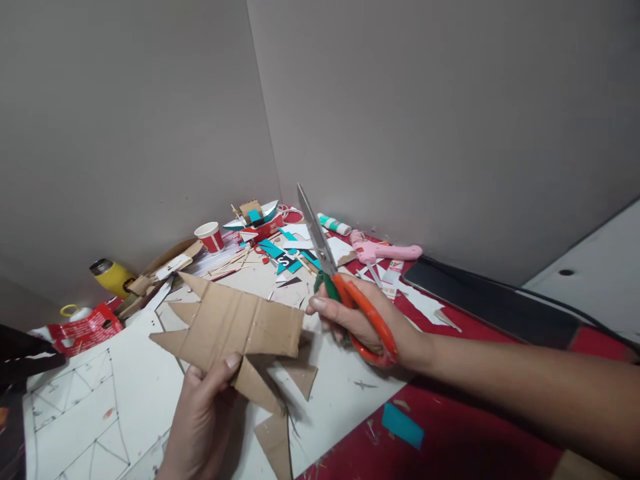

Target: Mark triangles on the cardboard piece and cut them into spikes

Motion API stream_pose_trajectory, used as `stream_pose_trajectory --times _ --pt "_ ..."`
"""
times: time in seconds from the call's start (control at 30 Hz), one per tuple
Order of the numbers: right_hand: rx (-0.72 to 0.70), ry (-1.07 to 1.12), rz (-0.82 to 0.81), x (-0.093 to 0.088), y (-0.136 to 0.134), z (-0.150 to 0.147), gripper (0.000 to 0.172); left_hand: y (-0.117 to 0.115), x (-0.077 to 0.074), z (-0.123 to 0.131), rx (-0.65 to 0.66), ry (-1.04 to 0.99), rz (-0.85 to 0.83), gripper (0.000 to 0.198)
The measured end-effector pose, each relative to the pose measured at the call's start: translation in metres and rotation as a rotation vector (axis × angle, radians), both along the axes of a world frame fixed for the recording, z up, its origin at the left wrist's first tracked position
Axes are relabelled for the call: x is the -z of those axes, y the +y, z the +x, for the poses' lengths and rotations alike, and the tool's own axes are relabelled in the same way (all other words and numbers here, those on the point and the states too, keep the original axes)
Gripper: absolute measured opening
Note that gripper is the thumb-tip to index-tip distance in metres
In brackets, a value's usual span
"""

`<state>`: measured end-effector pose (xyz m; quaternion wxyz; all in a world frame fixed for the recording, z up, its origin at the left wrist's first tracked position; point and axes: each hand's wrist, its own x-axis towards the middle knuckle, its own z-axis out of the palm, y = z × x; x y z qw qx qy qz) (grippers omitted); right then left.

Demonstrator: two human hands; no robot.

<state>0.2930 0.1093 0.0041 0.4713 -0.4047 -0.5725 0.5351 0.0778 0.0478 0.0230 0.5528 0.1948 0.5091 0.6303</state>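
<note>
A folded piece of brown cardboard (240, 320) with pointed, triangular flaps is gripped by my left hand (207, 407), the thumb pressed on its near edge. My right hand (365, 313) is closed around a pair of scissors (377, 327) with orange and green handles. The metal blades point up and away, and they look closed together. They stand beyond the cardboard's right edge, apart from it. My right fingertips are close to the cardboard's right corner; I cannot tell whether they touch. Below the cardboard lies a white sheet (145, 380) with drawn triangles and lines.
A pink glue gun (387, 251), a dark phone (490, 300) and a glue stick (334, 224) lie at the right. Behind are paper scraps, a paper cup (210, 236) and a small model boat (255, 215). A yellow bottle (114, 277) lies left. Grey walls close off the back.
</note>
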Motion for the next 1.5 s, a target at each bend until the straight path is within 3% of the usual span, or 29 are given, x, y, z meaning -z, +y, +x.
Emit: stream_pose_trajectory --times 0.17,0.4,0.6,0.87,1.27,1.5 --pt "-0.179 0.152 -0.151 0.001 0.001 -0.006 0.038 -0.006 -0.002 0.005 0.138 0.027 -0.083 0.031" --pt "-0.377 0.134 -0.242 0.002 -0.013 -0.007 0.026 -0.007 -0.002 0.002 0.323 0.078 -0.028 0.017" --pt "-0.212 0.145 -0.111 -0.003 -0.012 -0.004 0.021 -0.009 -0.005 0.008 0.335 0.059 -0.017 0.027" --pt "-0.220 0.175 -0.094 0.001 -0.013 -0.006 0.020 -0.020 0.002 0.024 0.286 -0.038 -0.107 0.045" --pt "-0.235 0.173 -0.160 0.005 -0.012 -0.007 0.025 -0.016 0.014 0.025 0.261 0.005 -0.071 0.036" --pt "-0.215 0.137 -0.144 0.003 -0.009 -0.007 0.027 -0.016 0.013 0.024 0.321 -0.010 -0.070 0.036"
